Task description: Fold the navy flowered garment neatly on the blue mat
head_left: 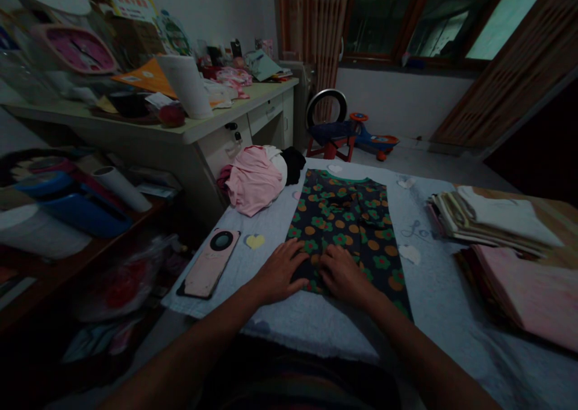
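A: Your left hand [280,270] rests palm-down with its fingers loosely spread, fingertips on the near left edge of the dark flowered garment [374,223].

B: And your right hand [344,273]?

A: Its fingers curl down onto the same cloth, close beside your left; whether they pinch a fold, I cannot tell.

B: Which way is the garment pointing from your grip?

A: Its green-edged neckline [356,181] points away from you, and its long axis runs nearly straight outward from your hands.

B: So most of it lies beyond your fingers?

A: Yes, spread out with some creases. A strip shows between your hands, and its near right corner reaches along your right forearm. Beneath it is a pale blue cover [427,277].

B: What else is around your grip?

A: Left of your left hand, a phone [210,265]; beyond that hand, a pink cloth bundle [255,178]. Well right of your right hand sit folded fabrics [501,220].
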`<action>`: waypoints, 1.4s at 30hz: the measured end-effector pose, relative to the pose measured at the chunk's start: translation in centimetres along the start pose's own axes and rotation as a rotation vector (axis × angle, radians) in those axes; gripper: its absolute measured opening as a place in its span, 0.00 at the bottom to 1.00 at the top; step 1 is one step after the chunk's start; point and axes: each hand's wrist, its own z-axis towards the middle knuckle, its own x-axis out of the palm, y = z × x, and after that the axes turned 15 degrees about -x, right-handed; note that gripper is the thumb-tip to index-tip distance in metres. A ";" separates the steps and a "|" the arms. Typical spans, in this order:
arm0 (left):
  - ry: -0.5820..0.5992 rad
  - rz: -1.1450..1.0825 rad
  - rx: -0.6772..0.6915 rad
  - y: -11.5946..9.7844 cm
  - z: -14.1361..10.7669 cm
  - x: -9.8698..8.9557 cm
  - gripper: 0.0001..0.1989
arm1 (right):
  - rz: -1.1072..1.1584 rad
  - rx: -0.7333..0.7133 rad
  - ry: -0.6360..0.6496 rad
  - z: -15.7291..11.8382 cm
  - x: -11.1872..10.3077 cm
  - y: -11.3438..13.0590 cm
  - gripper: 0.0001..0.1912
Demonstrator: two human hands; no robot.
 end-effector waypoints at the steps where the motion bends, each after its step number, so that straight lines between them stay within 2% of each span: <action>1: -0.005 0.007 -0.011 -0.2 0.0 0.1 0.26 | 0.022 0.011 0.006 -0.2 -0.1 0.4 0.07; 5: -0.020 0.055 -0.091 -1.4 0.1 0.4 0.22 | 0.093 0.064 0.025 -1.1 0.1 1.6 0.16; 7: -0.026 0.076 -0.132 -2.1 0.3 0.6 0.23 | 0.100 0.087 0.033 -1.3 0.4 1.9 0.17; 13: -0.032 0.105 -0.150 -2.6 0.0 1.1 0.29 | 0.094 0.156 0.042 -1.6 1.3 2.1 0.05; 18: 0.006 0.115 -0.149 -2.2 -0.3 1.4 0.34 | 0.113 0.144 0.083 -1.3 0.6 1.8 0.04; 21: 0.013 0.108 -0.145 -2.3 -0.3 1.4 0.37 | 0.130 0.146 0.093 -0.3 -0.3 1.1 0.05; 26: 0.040 0.091 -0.151 -2.5 -0.3 1.1 0.40 | 0.039 0.113 -0.010 2.3 -0.5 -0.6 0.08; 29: 0.050 0.073 -0.160 -2.5 -0.5 1.0 0.39 | -0.043 0.106 0.051 3.3 0.0 -1.7 0.10; 31: 0.059 0.056 -0.167 -2.5 -0.3 0.6 0.36 | -0.086 0.119 0.094 3.7 0.0 -2.3 0.10; 33: 0.058 0.028 -0.179 -2.4 0.4 0.2 0.28 | -0.114 0.136 0.108 4.3 -0.4 -2.7 0.12; 36: -0.004 -0.007 -0.203 -1.9 2.1 -0.2 0.20 | -0.110 0.133 0.095 5.8 -1.0 -3.3 0.15; 39: -0.076 0.058 -0.230 -1.1 3.8 0.4 0.22 | -0.057 0.103 0.039 7.6 -0.9 -4.1 0.18; 42: -0.070 0.144 -0.245 -0.3 4.3 1.8 0.27 | -0.024 0.079 -0.020 8.9 0.2 -5.3 0.22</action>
